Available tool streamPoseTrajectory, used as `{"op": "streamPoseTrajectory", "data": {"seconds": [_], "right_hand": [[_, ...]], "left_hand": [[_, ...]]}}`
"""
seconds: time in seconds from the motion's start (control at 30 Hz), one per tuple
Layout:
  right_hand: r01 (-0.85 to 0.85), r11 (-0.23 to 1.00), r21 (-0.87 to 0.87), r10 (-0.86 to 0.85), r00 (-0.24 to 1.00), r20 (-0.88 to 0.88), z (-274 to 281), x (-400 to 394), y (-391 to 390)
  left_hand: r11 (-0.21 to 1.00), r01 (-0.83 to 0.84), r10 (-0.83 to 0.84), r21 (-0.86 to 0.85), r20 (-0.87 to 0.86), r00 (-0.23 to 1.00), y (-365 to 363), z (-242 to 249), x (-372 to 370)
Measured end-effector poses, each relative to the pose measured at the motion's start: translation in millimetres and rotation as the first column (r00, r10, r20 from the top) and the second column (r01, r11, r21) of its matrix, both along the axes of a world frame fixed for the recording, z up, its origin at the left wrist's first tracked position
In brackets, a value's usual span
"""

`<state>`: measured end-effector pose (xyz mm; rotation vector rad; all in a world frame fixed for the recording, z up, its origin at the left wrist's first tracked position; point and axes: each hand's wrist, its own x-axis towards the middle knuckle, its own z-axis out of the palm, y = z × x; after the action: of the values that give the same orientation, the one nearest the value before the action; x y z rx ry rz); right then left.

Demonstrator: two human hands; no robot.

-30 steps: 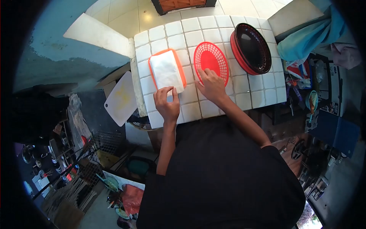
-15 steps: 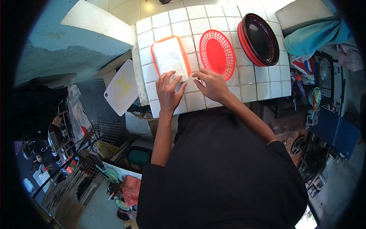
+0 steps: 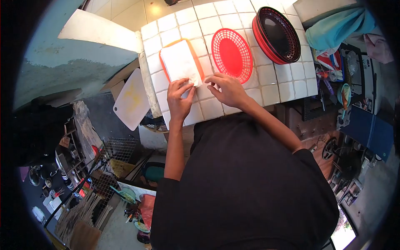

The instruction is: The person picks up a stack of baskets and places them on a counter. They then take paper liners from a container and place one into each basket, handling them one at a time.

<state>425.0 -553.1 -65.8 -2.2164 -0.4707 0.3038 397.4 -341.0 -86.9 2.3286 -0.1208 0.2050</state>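
White paper sheets (image 3: pixel 179 60) lie in a stack on an orange tray (image 3: pixel 198 58) on the tiled counter. My left hand (image 3: pixel 180 101) is at the near edge of the stack, thumb and fingers pinched on the paper, which wrinkles by the fingertips. My right hand (image 3: pixel 229 91) hovers by the tray's near right corner, fingers bent and thumb a little apart from them, with nothing visible between them. Just beyond the right hand sits a red oval basket (image 3: pixel 231 54) with a lattice rim.
Nested black and red oval baskets (image 3: pixel 277 35) stand at the counter's right. A white tiled counter (image 3: pixel 266 81) spreads before me. Left of it leans a stained cutting board (image 3: pixel 132 100). Teal cloth (image 3: pixel 339 29) hangs at the right, above shelves of clutter.
My left thumb and fingers have closed together on the paper's near edge, which has become wrinkled. The right hand's fingers have bent more. The view has shifted slightly.
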Motion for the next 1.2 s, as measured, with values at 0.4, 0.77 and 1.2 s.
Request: {"op": "streamPoseTrajectory", "data": {"seconds": [0.4,0.77,1.2], "right_hand": [[-0.002,0.998,0.06,0.006,0.998,-0.07,-16,9,13],[0.046,0.996,0.074,-0.039,0.994,-0.098,-27,17,29],[0.364,0.852,0.376,0.036,0.676,-0.736,0,42,52]], "left_hand": [[0.985,-0.021,-0.001,-0.174,-0.127,0.992,7,4,4],[0.957,-0.098,0.052,-0.273,-0.171,0.984,8,4,6],[0.982,-0.079,0.097,-0.173,0.098,0.99,5,14,3]]}}
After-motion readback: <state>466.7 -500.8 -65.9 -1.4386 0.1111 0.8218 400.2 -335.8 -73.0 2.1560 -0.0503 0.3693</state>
